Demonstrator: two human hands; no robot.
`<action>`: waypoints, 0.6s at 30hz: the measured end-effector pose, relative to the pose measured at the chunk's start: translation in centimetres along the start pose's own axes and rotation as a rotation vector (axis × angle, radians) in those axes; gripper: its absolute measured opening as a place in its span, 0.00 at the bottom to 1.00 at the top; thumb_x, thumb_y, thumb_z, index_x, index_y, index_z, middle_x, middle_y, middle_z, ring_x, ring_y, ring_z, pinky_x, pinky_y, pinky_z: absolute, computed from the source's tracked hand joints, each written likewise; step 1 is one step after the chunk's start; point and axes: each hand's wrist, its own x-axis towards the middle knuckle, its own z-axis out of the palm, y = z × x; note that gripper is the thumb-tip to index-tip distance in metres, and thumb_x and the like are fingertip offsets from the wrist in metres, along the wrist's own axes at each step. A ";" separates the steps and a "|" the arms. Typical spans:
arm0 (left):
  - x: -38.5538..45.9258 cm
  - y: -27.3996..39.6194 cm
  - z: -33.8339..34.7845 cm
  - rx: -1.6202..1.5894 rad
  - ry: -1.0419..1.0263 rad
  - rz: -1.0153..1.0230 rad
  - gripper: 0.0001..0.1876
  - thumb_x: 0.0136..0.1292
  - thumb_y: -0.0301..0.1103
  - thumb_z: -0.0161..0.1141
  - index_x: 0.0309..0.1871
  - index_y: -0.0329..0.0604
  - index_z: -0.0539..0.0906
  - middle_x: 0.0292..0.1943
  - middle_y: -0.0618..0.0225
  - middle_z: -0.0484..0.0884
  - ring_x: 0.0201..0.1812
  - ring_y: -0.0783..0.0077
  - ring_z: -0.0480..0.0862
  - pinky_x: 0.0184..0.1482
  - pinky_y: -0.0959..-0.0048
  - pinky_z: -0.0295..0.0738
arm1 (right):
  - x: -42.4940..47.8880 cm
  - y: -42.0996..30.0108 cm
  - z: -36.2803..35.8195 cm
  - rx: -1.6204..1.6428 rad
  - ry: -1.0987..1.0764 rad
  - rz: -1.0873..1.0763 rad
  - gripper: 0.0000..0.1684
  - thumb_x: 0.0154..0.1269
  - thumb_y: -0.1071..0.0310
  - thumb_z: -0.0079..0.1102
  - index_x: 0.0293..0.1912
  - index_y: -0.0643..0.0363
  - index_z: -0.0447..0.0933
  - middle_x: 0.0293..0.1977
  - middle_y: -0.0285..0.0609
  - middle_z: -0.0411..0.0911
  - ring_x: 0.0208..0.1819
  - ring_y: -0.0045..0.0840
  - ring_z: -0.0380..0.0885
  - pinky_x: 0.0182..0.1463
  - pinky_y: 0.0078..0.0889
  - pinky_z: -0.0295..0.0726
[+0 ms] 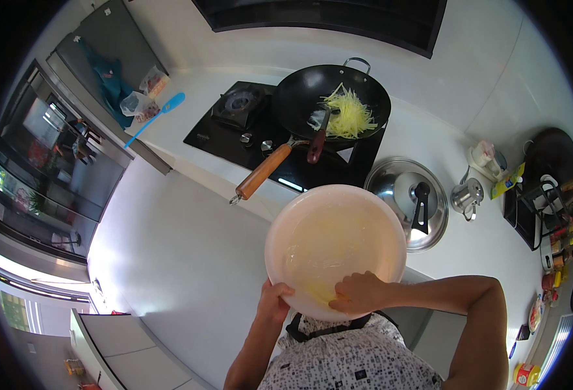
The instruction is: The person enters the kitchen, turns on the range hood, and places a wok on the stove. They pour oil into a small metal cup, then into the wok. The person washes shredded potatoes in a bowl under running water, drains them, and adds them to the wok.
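A wide white bowl [325, 234] is held in front of my body, tilted so that its inside shows. My left hand [274, 300] grips its lower left rim. Inside the bowl, my right hand [359, 293] has its fingers closed on a few pale yellow-green shreds [321, 292] near the bottom wall. Beyond the bowl, a black wok [301, 92] with a wooden handle sits on the right burner of a gas hob. It contains a heap of pale yellow-green vegetable shreds [350, 114]. A spatula with a dark wooden handle [316, 146] rests in the wok.
A steel lid [384, 183] and a metal pot [467, 194] stand on the counter to the right. The bare burner [240, 101] is left of the wok. A blue spatula [172, 103] and plastic bags [138, 103] lie at the counter's left end. A rack [549, 204] stands far right.
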 end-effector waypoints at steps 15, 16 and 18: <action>1.1 -0.8 1.9 -0.014 -0.028 -0.019 0.32 0.37 0.16 0.50 0.55 0.32 0.68 0.47 0.57 0.76 0.48 0.60 0.77 0.49 0.66 0.74 | -1.6 2.3 -1.0 0.032 0.193 -0.077 0.26 0.62 0.51 0.47 0.22 0.64 0.78 0.19 0.52 0.75 0.25 0.42 0.76 0.33 0.41 0.74; 1.2 -0.8 2.0 -0.014 -0.026 -0.028 0.32 0.37 0.16 0.50 0.55 0.32 0.68 0.47 0.57 0.76 0.48 0.60 0.77 0.49 0.66 0.74 | -1.5 2.8 -1.2 0.072 0.193 -0.074 0.26 0.61 0.50 0.48 0.23 0.63 0.79 0.18 0.50 0.75 0.25 0.39 0.76 0.32 0.40 0.73; 1.0 -0.7 2.7 -0.026 -0.040 -0.038 0.32 0.38 0.16 0.50 0.55 0.32 0.68 0.47 0.57 0.76 0.48 0.60 0.77 0.49 0.66 0.74 | -1.1 3.6 -2.2 0.154 0.192 -0.069 0.27 0.61 0.48 0.49 0.24 0.63 0.80 0.18 0.48 0.75 0.24 0.35 0.76 0.32 0.37 0.73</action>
